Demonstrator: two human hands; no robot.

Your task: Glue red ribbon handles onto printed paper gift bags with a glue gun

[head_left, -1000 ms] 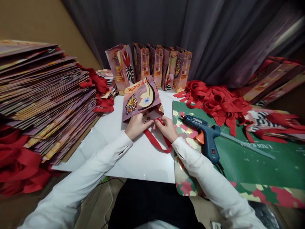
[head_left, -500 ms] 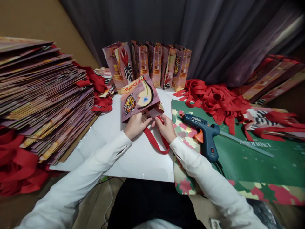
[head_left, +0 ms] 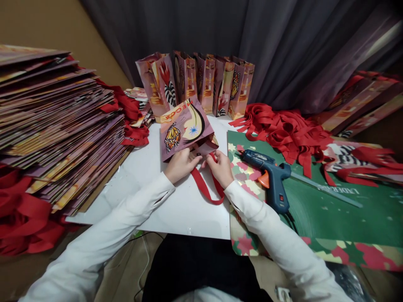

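A printed paper bag (head_left: 182, 130) with a butterfly and a face design lies tilted on the white tabletop, its open end toward me. My left hand (head_left: 181, 165) is closed at that open edge, fingers partly inside and hidden, with the thumb stretched toward the right. My right hand (head_left: 221, 170) pinches one end of a red ribbon (head_left: 206, 195) at the bag's mouth. The ribbon hangs in a loop below both hands, and its other end runs up beside my left thumb. Where the ends meet the bag is hidden by my fingers.
A blue glue gun (head_left: 273, 176) lies on a green printed board (head_left: 330, 209) at right, before a heap of red ribbons (head_left: 283, 130). Several upright bags (head_left: 189, 84) stand behind. A tall stack of flat bags (head_left: 63, 134) fills the left, with more ribbons (head_left: 25, 214) beside it.
Almost nothing differs. Both hands stay at the bag's mouth with only slight finger shifts; the view has moved a little.
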